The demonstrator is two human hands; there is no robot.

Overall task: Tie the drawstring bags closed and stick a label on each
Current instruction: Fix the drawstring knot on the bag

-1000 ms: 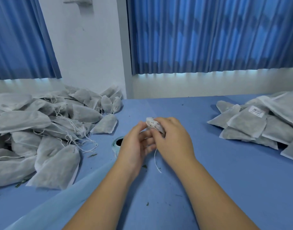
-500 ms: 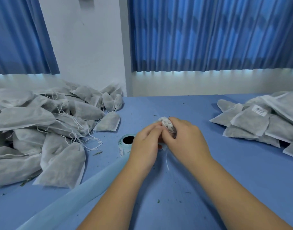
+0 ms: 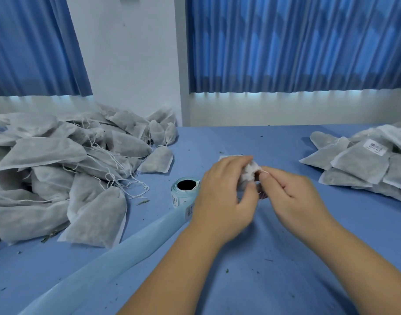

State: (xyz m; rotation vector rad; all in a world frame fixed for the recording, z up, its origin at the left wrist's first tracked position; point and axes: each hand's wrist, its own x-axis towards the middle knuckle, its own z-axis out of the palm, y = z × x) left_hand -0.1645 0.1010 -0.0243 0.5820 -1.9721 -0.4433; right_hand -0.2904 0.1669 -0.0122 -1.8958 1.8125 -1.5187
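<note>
Just right of the label roll (image 3: 179, 198), the left hand (image 3: 222, 198) squeezes the bag (image 3: 249, 172) by its bunched top while the right hand (image 3: 295, 196) pinches its string (image 3: 264, 171), which could slip loose or snap if tugged too hard.

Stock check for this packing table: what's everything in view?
loose grey-white fabric drawstring bags: big pile, grey-white, table left
flat grey fabric bags: stack, grey, table right; one white label
pale blue label roll: one, pale blue, table centre
pale blue backing strip: one, pale blue, roll to lower left
small bunched white bag: one, white, between hands
thin white drawstring: one, white, its neck
blue table cloth: one, blue, underneath
blue pleated curtains: two, blue, behind
left hand: grips the bag
right hand: pinches the drawstring
</note>
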